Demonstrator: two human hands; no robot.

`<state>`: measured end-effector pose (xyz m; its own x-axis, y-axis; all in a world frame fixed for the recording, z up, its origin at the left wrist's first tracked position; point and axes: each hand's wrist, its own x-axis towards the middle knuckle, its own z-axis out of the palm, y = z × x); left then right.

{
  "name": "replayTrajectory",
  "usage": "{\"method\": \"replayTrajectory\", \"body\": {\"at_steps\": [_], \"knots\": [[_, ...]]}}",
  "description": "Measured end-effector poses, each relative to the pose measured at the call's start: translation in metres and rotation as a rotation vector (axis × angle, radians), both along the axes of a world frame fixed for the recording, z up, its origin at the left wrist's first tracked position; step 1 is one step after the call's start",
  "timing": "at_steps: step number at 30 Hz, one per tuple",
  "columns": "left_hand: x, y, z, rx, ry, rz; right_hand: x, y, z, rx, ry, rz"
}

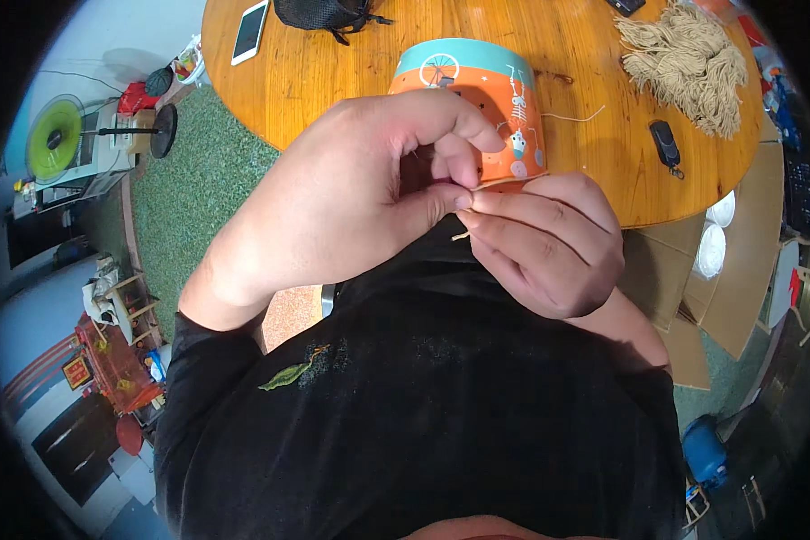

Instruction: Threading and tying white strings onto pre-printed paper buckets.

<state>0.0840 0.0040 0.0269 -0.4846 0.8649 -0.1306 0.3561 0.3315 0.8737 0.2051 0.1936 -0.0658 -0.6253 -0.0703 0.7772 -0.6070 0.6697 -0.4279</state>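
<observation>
My left hand (351, 180) and my right hand (549, 238) meet at the table's near edge, in front of my chest. Between their fingertips runs a thin beige strand of yarn (504, 183), and both hands pinch it. A short yarn end (461, 237) pokes out below the right fingers. Just behind the hands is an orange container with a teal rim (463, 56), printed with a bicycle and skeleton figures. My hands cover its lower left part. On the right side of the table lies a heap of cut beige yarn (688, 72).
The round wooden table (594, 175) also carries a white phone (250, 32), a black mesh pouch (322, 13) and a black key fob (665, 144). A loose strand (576, 116) lies beside the container. Flattened cardboard (724, 270) is below right; a green fan (56, 138) stands far left.
</observation>
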Motion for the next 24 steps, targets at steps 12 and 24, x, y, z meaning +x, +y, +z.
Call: {"method": "replayTrajectory", "body": {"at_steps": [12, 24], "knots": [[0.003, 0.003, 0.004, -0.076, 0.031, 0.03, 0.002, 0.005, -0.009, 0.024, 0.083, 0.049], [0.011, 0.001, -0.016, 0.228, -0.272, 0.269, -0.002, 0.006, -0.002, 0.007, 0.035, 0.037]]}}
